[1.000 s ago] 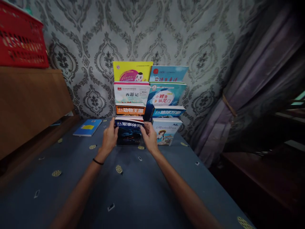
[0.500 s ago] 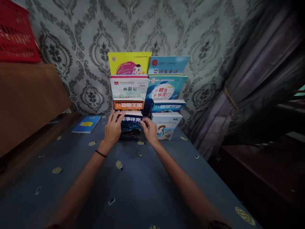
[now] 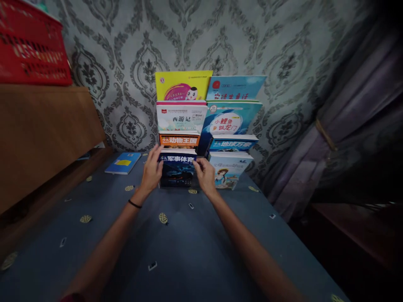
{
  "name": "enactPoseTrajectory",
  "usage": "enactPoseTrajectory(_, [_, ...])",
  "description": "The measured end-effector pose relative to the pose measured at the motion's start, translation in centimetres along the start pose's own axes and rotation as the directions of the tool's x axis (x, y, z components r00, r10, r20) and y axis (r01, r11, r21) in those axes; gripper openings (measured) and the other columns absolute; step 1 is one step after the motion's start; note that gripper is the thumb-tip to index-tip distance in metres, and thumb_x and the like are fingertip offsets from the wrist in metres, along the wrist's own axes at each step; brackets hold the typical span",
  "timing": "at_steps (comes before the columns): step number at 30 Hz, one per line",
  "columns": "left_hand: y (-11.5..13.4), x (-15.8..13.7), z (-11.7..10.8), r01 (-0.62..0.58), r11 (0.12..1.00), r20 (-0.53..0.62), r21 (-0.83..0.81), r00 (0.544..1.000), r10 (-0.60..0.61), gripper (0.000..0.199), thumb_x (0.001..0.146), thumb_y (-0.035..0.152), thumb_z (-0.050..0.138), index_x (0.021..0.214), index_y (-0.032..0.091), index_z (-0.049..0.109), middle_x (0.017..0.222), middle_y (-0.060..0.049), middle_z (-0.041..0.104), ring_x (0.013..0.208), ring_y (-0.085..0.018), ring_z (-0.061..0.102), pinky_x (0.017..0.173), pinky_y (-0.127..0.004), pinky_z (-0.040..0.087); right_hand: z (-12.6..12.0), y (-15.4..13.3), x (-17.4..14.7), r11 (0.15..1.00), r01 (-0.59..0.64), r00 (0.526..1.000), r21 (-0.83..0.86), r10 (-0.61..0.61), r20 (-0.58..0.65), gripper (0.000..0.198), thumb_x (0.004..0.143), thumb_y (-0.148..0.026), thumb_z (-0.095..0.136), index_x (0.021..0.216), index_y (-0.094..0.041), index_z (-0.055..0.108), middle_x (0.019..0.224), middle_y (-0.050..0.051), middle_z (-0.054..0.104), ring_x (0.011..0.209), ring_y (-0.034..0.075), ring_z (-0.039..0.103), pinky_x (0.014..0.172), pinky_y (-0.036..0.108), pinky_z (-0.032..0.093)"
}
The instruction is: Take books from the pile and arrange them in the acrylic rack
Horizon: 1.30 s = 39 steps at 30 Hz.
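A dark blue book [image 3: 176, 173] with a night scene on its cover stands upright at the front of the left column. My left hand [image 3: 152, 170] is at its left edge, fingers spread and pointing up. At the upper right corner of the same book, my right hand [image 3: 205, 174] is closed, thumb and forefinger on the edge. Behind it rise an orange-topped book [image 3: 179, 141], a pale book [image 3: 181, 118] and a yellow book [image 3: 184, 84]. Right of my right hand stands a light blue book [image 3: 231, 170] with a girl in a hat.
Farther back in the right column are a blue book [image 3: 233, 144], a teal book [image 3: 231, 119] and a blue-covered book [image 3: 237, 87]. A small blue booklet [image 3: 122, 163] lies flat at left. A red basket [image 3: 34, 46] sits on a brown cabinet [image 3: 47, 138]. A tied curtain [image 3: 305, 167] hangs right.
My left hand has drawn back from the top of the dark blue book to its left side, uncovering more of the cover. My right hand stays at the right edge. The view has shifted left.
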State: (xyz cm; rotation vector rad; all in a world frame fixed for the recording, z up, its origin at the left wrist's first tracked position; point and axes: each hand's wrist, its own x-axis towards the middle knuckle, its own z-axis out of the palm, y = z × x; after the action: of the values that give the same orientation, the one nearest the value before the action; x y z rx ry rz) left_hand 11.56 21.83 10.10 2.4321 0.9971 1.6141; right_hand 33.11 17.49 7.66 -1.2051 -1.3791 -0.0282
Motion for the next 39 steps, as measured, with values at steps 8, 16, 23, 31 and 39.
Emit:
enactPoseTrajectory(8, [-0.5, -1.1, 0.2, 0.257, 0.954, -0.058, -0.157, 0.961, -0.269, 0.026, 0.094, 0.028, 0.056, 0.117, 0.017, 0.059, 0.109, -0.01, 0.068, 0.101, -0.022, 0.066, 0.082, -0.033, 0.057, 0.1, -0.9, -1.3, 0.998, -0.069, 0.997, -0.011, 0.068, -0.047, 0.037, 0.095, -0.051, 0.049, 0.084, -0.02, 0.065, 0.082, 0.006, 0.067, 0.074, 0.02, 0.059, 0.07, 0.032, 0.047])
enactPoseTrajectory(16, [-1.4, -1.2, 0.4, 0.391, 0.806, -0.017, -0.445, 0.896, -0.444, 0.038, 0.092, 0.046, 0.054, 0.108, 0.015, 0.07, 0.105, -0.011, 0.073, 0.094, -0.022, 0.068, 0.068, -0.029, 0.057, 0.6, -1.7, -1.3, 0.982, -0.166, 0.978, 0.092, 0.175, -0.112, 0.037, 0.097, -0.05, 0.043, 0.093, -0.02, 0.063, 0.079, 0.003, 0.065, 0.072, 0.02, 0.058, 0.069, 0.031, 0.046])
enactPoseTrajectory(23, [-3.5, 0.4, -0.6, 0.491, 0.6, 0.159, -0.631, 0.839, -0.52, 0.047, 0.067, 0.057, 0.078, 0.088, 0.016, 0.077, 0.081, -0.005, 0.074, 0.076, -0.022, 0.07, 0.062, -0.032, 0.06, 0.1, -0.8, -0.2, 0.982, -0.161, 0.987, 0.103, 0.162, -0.007, 0.04, 0.094, -0.048, 0.045, 0.104, -0.018, 0.069, 0.099, 0.009, 0.073, 0.088, 0.024, 0.064, 0.077, 0.035, 0.05])
enactPoseTrajectory(31, [-4.1, 1.4, -1.4, 0.494, 0.627, 0.202, -0.603, 0.855, -0.479, 0.043, 0.062, 0.051, 0.083, 0.085, 0.016, 0.078, 0.079, -0.005, 0.075, 0.071, -0.02, 0.07, 0.053, -0.027, 0.058, -1.7, -1.4, 1.7, 0.971, -0.183, 0.979, 0.154, 0.165, 0.12, 0.039, 0.088, -0.049, 0.055, 0.104, -0.018, 0.073, 0.082, 0.005, 0.074, 0.067, 0.02, 0.064, 0.065, 0.032, 0.049])
enactPoseTrajectory(39, [-4.5, 1.6, -1.5, 0.451, 0.712, 0.227, -0.539, 0.891, -0.393, 0.033, 0.071, 0.044, 0.077, 0.087, 0.016, 0.078, 0.084, -0.006, 0.076, 0.075, -0.019, 0.069, 0.053, -0.025, 0.057, -1.6, -0.2, 3.0, 0.973, -0.181, 0.964, 0.145, 0.146, 0.221, 0.027, 0.082, -0.04, 0.06, 0.096, -0.019, 0.071, 0.07, 0.002, 0.069, 0.062, 0.017, 0.062, 0.059, 0.028, 0.046])
